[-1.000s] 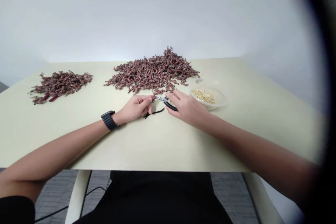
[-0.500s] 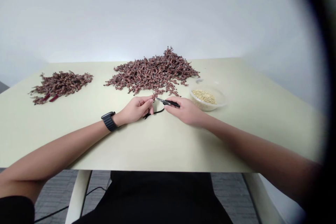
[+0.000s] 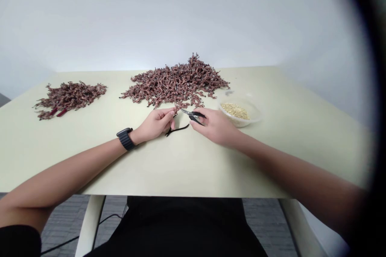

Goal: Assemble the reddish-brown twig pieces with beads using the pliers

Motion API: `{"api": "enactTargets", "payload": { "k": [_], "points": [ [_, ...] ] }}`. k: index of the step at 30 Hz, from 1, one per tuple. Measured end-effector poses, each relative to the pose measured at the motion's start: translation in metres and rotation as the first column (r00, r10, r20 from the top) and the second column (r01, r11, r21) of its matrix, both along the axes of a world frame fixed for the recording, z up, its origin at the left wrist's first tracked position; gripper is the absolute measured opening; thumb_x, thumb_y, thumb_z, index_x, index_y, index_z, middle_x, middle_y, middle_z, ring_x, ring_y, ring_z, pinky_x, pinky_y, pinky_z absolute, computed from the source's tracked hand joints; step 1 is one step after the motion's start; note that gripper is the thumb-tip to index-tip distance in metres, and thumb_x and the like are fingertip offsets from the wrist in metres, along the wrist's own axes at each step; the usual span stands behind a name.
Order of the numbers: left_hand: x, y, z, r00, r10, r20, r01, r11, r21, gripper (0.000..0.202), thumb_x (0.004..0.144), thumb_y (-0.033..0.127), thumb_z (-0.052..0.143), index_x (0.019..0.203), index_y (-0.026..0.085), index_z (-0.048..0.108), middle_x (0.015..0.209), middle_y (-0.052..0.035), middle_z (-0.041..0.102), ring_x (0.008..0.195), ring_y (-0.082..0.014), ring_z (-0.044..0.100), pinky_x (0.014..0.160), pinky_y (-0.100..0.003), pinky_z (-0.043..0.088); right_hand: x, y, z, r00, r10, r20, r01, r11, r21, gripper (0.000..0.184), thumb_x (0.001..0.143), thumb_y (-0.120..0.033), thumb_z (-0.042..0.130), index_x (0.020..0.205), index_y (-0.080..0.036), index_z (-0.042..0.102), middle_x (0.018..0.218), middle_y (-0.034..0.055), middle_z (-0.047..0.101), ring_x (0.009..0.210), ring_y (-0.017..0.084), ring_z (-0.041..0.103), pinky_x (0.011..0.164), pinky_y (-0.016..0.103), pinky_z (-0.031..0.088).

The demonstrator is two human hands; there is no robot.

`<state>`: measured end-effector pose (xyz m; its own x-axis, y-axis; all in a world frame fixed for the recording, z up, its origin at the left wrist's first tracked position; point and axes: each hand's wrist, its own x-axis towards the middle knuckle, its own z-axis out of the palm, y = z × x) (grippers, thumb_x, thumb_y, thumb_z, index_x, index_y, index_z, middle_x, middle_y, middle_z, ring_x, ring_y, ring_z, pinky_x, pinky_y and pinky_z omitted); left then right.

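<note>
Our left hand (image 3: 155,124) sits on the counter (image 3: 193,168) just below the front edge of a large heap of small reddish-brown twiggy pieces (image 3: 176,82), its fingers (image 3: 169,117) curled inward. Its grip is pressed together around a thin curved black piece (image 3: 177,130), which sticks out from under the fingers and runs to the right along the counter; we cannot tell whether this is a tool handle or a cord. A little reddish-brown bit seems to touch the fingertips, but it is too small to be sure. Our right hand (image 3: 215,126) is just beside the left, with a gap between them, and its grip is closed around a small pair of black-handled pliers (image 3: 194,116). The pliers' steel nose points left toward the left hand and the heap, and we cannot tell from this view whether the jaws are open or closed. Near the right hand stands a clear bowl (image 3: 255,117) holding small gold-coloured beads (image 3: 234,111). Well to the left lies a second, smaller heap of the reddish-brown pieces (image 3: 69,99), with a few darker red bits at its near edge. A black watch (image 3: 126,138) is strapped around our left wrist. Below the counter's near edge we see our black clothing (image 3: 181,225), a pale counter leg (image 3: 89,225) and a grey floor (image 3: 60,217).
</note>
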<state>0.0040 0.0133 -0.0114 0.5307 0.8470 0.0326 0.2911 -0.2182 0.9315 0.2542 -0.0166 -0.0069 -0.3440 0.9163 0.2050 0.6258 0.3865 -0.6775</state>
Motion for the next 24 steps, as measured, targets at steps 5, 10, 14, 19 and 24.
{"api": "enactTargets", "payload": {
  "k": [5,10,14,19,24],
  "points": [
    [-0.0011,0.0005,0.0006,1.000,-0.006,-0.017,0.005,1.000,-0.022,0.054,0.105,0.052,0.042,0.075,0.014,0.064,0.047,0.0041,0.040,0.042,-0.0070,0.029,0.045,-0.022,0.021,0.0040,0.0037,-0.0080,0.937,-0.059,0.344,-0.087,0.915,0.395,0.041,0.095,-0.033,0.058,0.132,-0.017,0.056,0.114,0.0127,0.062,0.090,0.025,0.062,0.076,0.036,0.047],
    [-0.0016,0.0000,0.0013,0.997,0.003,-0.071,-0.003,1.000,0.005,0.054,0.106,0.052,0.041,0.073,0.014,0.063,0.046,0.0035,0.040,0.042,-0.0073,0.030,0.045,-0.023,0.022,0.0058,0.0067,-0.0074,0.877,-0.062,0.477,-0.205,0.849,0.487,0.038,0.099,-0.030,0.051,0.133,-0.014,0.054,0.110,0.0149,0.062,0.092,0.028,0.062,0.078,0.038,0.049],
    [-0.0017,-0.0007,0.0015,0.996,0.001,-0.088,0.001,1.000,0.029,0.053,0.105,0.050,0.042,0.072,0.014,0.062,0.047,0.0035,0.042,0.042,-0.0071,0.030,0.045,-0.022,0.023,0.0061,0.0069,-0.0060,0.862,-0.043,0.505,-0.244,0.838,0.488,0.038,0.100,-0.029,0.050,0.135,-0.013,0.053,0.112,0.0153,0.061,0.097,0.028,0.062,0.082,0.038,0.051],
    [-0.0012,-0.0007,0.0007,0.997,0.002,-0.081,-0.001,1.000,0.007,0.053,0.105,0.050,0.042,0.072,0.014,0.062,0.046,0.0039,0.041,0.041,-0.0069,0.029,0.044,-0.022,0.022,0.0065,0.0065,-0.0057,0.839,-0.048,0.542,-0.263,0.836,0.481,0.038,0.101,-0.030,0.050,0.136,-0.013,0.052,0.110,0.0152,0.060,0.099,0.028,0.062,0.082,0.038,0.051],
    [-0.0014,0.0005,-0.0004,0.997,0.012,-0.082,-0.013,1.000,-0.014,0.054,0.104,0.052,0.042,0.069,0.015,0.061,0.046,0.0039,0.040,0.041,-0.0069,0.029,0.043,-0.022,0.021,0.0067,0.0059,-0.0049,0.827,-0.062,0.558,-0.273,0.825,0.495,0.039,0.101,-0.029,0.051,0.135,-0.011,0.053,0.108,0.0152,0.060,0.098,0.028,0.061,0.082,0.037,0.051]
  ]
}}
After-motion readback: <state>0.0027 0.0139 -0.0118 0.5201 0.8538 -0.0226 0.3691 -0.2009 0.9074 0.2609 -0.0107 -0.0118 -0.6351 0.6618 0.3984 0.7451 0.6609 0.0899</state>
